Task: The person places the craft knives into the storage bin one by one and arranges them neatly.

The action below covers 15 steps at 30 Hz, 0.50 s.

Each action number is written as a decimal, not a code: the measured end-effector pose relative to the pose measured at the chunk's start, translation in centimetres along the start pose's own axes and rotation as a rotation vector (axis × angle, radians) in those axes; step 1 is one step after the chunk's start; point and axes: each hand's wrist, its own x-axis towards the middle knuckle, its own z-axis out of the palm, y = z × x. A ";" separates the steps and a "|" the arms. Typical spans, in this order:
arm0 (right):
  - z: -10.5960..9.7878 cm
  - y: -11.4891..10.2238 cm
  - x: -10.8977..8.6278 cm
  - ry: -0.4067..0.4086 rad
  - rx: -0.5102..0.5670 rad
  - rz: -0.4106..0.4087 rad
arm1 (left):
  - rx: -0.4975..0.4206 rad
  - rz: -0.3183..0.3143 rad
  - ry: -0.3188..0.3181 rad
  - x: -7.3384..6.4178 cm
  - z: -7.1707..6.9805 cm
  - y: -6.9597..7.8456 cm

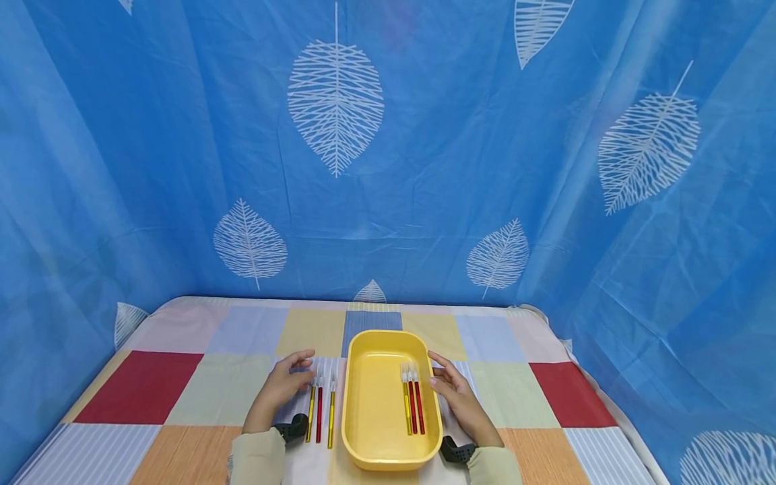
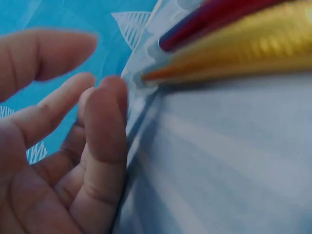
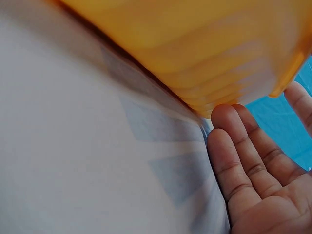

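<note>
A yellow rectangular tray [image 1: 378,455] stands on the table. In its right half lie three slim forks [image 1: 413,404], one gold-handled and two red-handled, their pale heads pointing away from me. Left of the tray, three more forks [image 1: 319,411], two gold and one red, lie apart on the cloth. My left hand [image 1: 287,384] is beside their heads, fingers loosely bent and holding nothing; the left wrist view shows a gap between the fingers and the gold handle [image 2: 234,53]. My right hand [image 1: 457,397] is at the tray's right side, fingers extended and thumb near the rim.
A patchwork tablecloth [image 1: 218,387] covers the table. Behind and at both sides hangs a blue curtain [image 1: 412,202] with white leaf prints. Black devices [image 1: 293,428] are worn on both wrists.
</note>
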 end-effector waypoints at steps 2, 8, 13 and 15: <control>0.0 0.0 0.0 -0.002 0.000 -0.003 | 0.031 -0.006 -0.014 0.0 0.0 -0.1; -0.1 -0.1 0.1 -0.028 0.023 -0.002 | 0.121 -0.013 -0.045 -0.1 0.0 0.0; -0.1 -0.3 0.0 -0.032 0.033 -0.006 | 0.198 -0.043 -0.048 0.0 0.2 0.1; -0.1 -0.3 -0.1 -0.029 0.030 -0.007 | 0.214 -0.040 -0.049 0.1 0.3 0.0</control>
